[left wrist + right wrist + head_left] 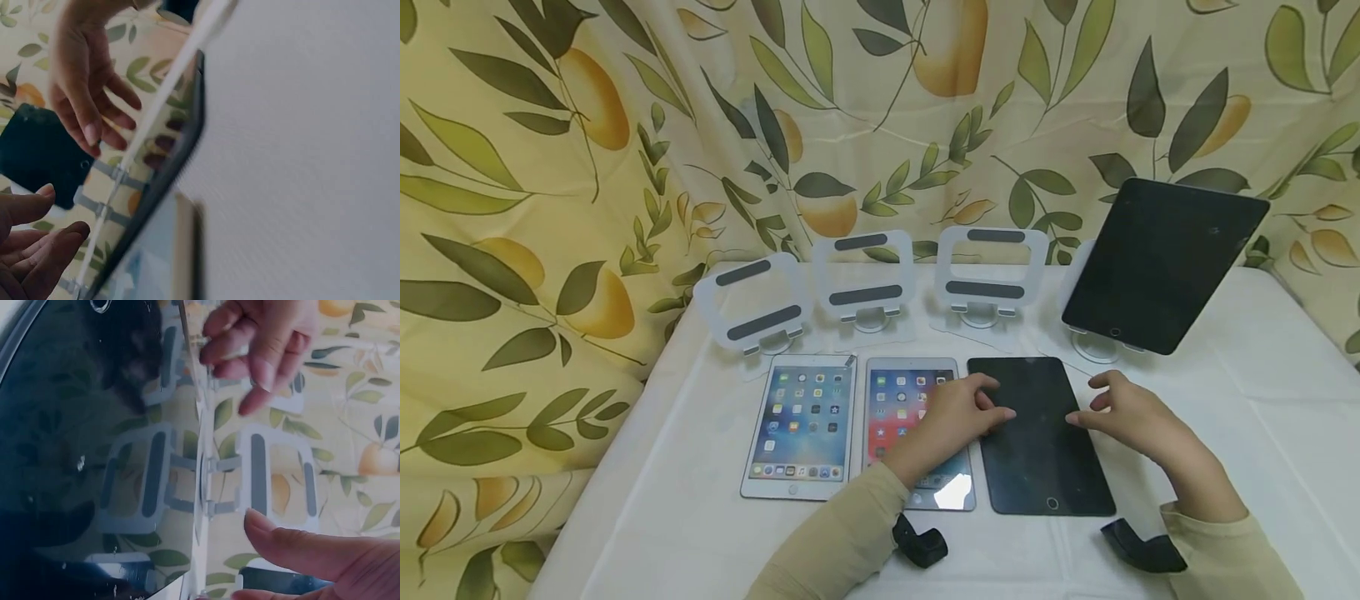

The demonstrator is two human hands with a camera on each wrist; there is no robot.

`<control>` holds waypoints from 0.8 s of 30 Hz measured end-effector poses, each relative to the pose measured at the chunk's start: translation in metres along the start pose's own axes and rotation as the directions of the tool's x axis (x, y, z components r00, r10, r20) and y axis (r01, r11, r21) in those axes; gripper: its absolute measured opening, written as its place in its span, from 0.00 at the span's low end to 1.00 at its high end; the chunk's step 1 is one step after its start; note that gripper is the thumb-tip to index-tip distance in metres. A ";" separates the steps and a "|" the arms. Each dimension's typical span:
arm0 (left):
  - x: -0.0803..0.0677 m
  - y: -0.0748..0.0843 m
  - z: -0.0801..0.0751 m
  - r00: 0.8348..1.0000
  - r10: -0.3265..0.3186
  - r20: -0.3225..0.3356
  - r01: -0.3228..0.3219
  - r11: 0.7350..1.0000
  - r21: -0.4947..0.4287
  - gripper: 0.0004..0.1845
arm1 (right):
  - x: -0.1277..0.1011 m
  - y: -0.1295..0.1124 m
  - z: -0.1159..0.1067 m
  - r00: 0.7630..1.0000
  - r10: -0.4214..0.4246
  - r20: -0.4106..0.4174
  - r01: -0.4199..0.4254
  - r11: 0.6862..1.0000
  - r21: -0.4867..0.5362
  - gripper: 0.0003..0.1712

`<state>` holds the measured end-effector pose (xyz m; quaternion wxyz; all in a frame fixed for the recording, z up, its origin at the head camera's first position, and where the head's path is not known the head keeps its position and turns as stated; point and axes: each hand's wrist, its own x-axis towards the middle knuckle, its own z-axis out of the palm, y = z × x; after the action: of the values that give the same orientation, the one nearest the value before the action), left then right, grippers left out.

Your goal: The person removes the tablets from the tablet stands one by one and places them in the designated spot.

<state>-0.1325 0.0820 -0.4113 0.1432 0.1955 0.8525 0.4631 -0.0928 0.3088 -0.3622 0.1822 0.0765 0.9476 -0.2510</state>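
A black tablet with a dark screen lies flat on the white table. My left hand hovers over its left edge with fingers loosely bent, holding nothing. Beside the right edge is my right hand, its fingers parted and gripping nothing. In the right wrist view the right hand and left hand hang apart above the glossy tablet. The left wrist view has the left hand at lower left and the right hand higher up. A tablet with a lit red-and-blue screen is partly hidden under my left forearm.
A white tablet with a lit screen lies farthest left. Behind the tablets stand three bare white stands. At the right, another black tablet leans on a stand. A patterned cloth hangs behind.
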 end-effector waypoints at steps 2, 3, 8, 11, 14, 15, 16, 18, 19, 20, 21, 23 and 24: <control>0.002 0.005 0.001 1.000 0.027 0.011 -0.027 1.000 0.005 0.23 | 0.000 0.001 0.000 1.000 0.006 -0.016 -0.006 1.000 0.016 0.48; 0.003 0.007 0.002 0.999 0.040 0.017 -0.040 0.999 0.003 0.23 | -0.001 0.001 -0.001 1.000 0.004 -0.027 -0.004 1.000 0.023 0.49; 0.011 0.016 0.004 0.995 0.096 -0.013 -0.096 0.995 -0.015 0.24 | -0.002 0.001 -0.001 0.994 0.002 -0.105 0.005 0.997 0.071 0.50; 0.018 0.019 0.005 0.994 0.087 -0.070 -0.095 0.988 -0.122 0.24 | -0.003 0.000 -0.001 0.984 0.018 -0.177 0.002 0.994 0.113 0.52; 0.028 0.022 0.006 0.993 0.020 -0.114 -0.056 0.945 -0.321 0.25 | -0.004 -0.002 -0.001 0.960 0.044 -0.278 0.016 0.977 0.211 0.51; 0.031 0.023 0.006 0.993 -0.004 -0.122 -0.043 0.922 -0.384 0.25 | -0.005 -0.002 -0.002 0.948 0.055 -0.315 0.028 0.967 0.252 0.51; 0.034 0.024 0.006 0.992 -0.026 -0.126 -0.032 0.899 -0.437 0.25 | -0.006 -0.001 -0.002 0.934 0.065 -0.352 0.046 0.954 0.297 0.51; 0.040 0.028 0.005 0.990 -0.038 -0.137 -0.035 0.870 -0.491 0.26 | -0.003 0.006 -0.001 0.900 0.091 -0.426 0.079 0.928 0.365 0.50; 0.042 0.030 0.005 0.990 -0.035 -0.138 -0.039 0.865 -0.500 0.27 | -0.003 0.008 -0.001 0.886 0.102 -0.453 0.097 0.913 0.396 0.50; 0.045 0.032 0.005 0.990 -0.031 -0.139 -0.042 0.868 -0.494 0.27 | -0.002 0.011 -0.002 0.872 0.117 -0.475 0.110 0.900 0.423 0.50; 0.047 0.035 0.004 0.990 -0.030 -0.139 -0.042 0.871 -0.489 0.28 | 0.000 0.015 -0.001 0.857 0.138 -0.497 0.115 0.888 0.446 0.49; 0.053 0.039 0.004 0.990 -0.019 -0.141 -0.050 0.882 -0.468 0.28 | 0.002 0.018 -0.003 0.833 0.169 -0.526 0.123 0.871 0.475 0.48; 0.056 0.041 0.004 0.990 -0.015 -0.140 -0.052 0.887 -0.459 0.28 | 0.001 0.018 -0.004 0.821 0.186 -0.541 0.124 0.865 0.486 0.48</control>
<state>-0.1718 0.1312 -0.3820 0.1213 0.1312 0.7240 0.6662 -0.0907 0.3262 -0.3676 -0.1316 0.2084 0.8584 -0.4499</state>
